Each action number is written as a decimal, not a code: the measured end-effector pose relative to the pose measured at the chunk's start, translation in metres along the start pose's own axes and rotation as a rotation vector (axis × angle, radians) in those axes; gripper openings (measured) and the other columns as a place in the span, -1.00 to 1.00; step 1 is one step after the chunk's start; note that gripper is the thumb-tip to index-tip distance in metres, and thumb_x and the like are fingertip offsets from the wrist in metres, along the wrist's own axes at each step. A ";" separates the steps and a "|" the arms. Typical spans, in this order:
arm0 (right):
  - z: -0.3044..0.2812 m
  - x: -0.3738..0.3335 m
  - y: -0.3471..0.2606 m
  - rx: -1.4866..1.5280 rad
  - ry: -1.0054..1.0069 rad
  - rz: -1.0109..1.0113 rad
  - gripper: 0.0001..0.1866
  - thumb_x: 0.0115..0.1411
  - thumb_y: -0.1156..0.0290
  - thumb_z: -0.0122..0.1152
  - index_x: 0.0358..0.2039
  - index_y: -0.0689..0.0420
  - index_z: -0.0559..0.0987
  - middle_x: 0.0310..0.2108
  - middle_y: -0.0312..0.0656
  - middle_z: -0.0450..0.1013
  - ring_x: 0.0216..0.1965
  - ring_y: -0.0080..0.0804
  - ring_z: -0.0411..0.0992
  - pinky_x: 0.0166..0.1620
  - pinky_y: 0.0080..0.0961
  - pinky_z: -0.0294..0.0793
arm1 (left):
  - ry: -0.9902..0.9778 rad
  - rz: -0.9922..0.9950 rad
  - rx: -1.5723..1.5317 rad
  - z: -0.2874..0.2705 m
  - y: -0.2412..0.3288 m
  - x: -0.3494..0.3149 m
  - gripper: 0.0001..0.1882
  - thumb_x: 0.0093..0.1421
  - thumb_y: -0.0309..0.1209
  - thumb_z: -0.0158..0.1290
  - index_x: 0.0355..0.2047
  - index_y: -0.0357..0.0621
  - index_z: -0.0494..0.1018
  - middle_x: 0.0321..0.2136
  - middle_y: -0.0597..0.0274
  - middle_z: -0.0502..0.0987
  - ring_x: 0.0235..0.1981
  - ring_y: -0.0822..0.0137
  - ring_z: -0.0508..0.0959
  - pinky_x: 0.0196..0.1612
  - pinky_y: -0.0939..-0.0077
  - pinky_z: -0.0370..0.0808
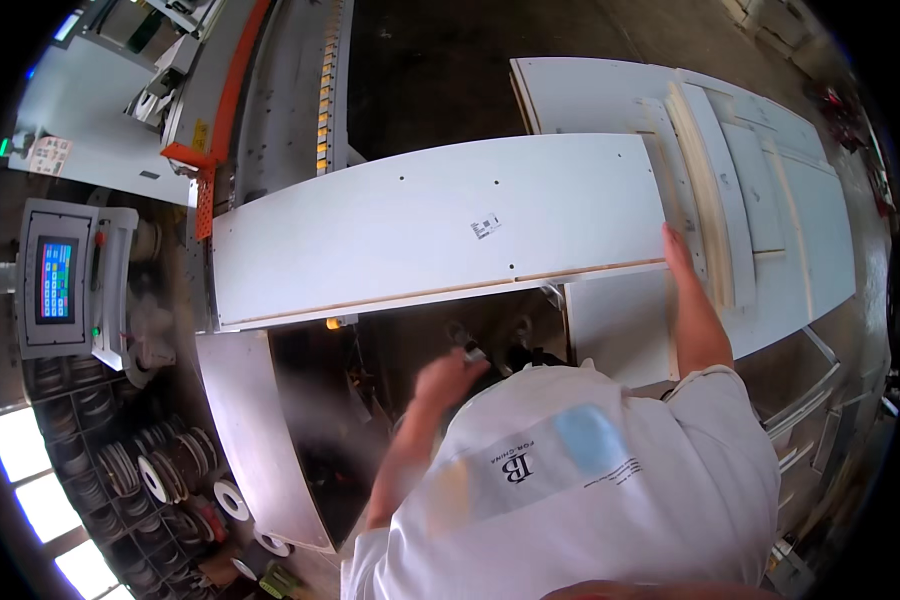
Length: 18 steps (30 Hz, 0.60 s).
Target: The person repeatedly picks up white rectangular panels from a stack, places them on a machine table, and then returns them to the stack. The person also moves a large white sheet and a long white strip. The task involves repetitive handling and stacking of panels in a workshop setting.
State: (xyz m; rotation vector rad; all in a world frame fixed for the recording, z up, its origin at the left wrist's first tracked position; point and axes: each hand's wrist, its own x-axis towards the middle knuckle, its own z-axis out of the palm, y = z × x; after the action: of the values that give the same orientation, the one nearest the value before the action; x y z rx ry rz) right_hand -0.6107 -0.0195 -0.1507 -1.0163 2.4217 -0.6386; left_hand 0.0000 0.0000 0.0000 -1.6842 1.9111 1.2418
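Note:
A long white panel [370, 220] with small drilled holes and a printed label lies across the machine's edge in front of me. My right hand [678, 250] grips its right end near the close corner. Along the panel's near side runs a raw brown edge. My left hand [445, 380] hovers below that edge, apart from the panel and in front of my shirt. Its fingers look curled, slightly blurred, around a small greyish thing [473, 353] whose kind I cannot make out.
Stacked white boards and strips [720, 190] stand at the right. A machine with an orange guard [240, 80] and roller track is at the upper left, its control screen [57, 280] at the left. Another pale board [255, 430] extends toward me; tape rolls [160, 465] fill a rack.

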 end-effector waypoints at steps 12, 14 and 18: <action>-0.006 0.030 0.041 -0.179 0.016 -0.147 -0.36 0.41 -0.14 -0.22 0.08 0.17 0.52 0.05 0.12 0.49 0.12 0.11 0.42 0.16 -0.13 0.38 | 0.814 -0.729 -1.093 0.032 -0.287 -0.127 -0.54 0.32 0.04 0.03 -0.53 -0.05 0.36 -0.76 0.35 0.32 -0.81 0.37 0.30 -0.78 0.42 0.17; 0.003 0.023 0.030 -0.181 -0.023 -0.116 -0.36 0.40 -0.15 -0.21 0.09 0.15 0.53 0.06 0.11 0.49 0.12 0.10 0.42 0.15 -0.13 0.39 | 0.905 -0.863 -1.118 0.024 -0.324 -0.162 -0.51 0.33 0.10 0.01 -0.48 -0.06 0.32 -0.78 0.34 0.29 -0.85 0.38 0.27 -0.82 0.46 0.13; -0.009 0.020 0.023 -0.110 -0.068 -0.115 -0.37 0.40 -0.13 -0.15 0.12 0.16 0.53 0.08 0.06 0.49 0.16 0.03 0.42 0.18 -0.22 0.37 | 0.938 -0.784 -1.380 -0.008 -0.340 -0.151 -0.50 0.33 0.14 -0.01 -0.51 0.04 0.25 -0.72 0.38 0.30 -0.82 0.43 0.26 -0.78 0.49 0.16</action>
State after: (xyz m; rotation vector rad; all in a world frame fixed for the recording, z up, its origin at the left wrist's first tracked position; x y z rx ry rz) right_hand -0.6413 -0.0177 -0.1609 -1.2094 2.3751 -0.5047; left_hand 0.3534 0.1142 -0.0223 -3.5963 0.0328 1.5661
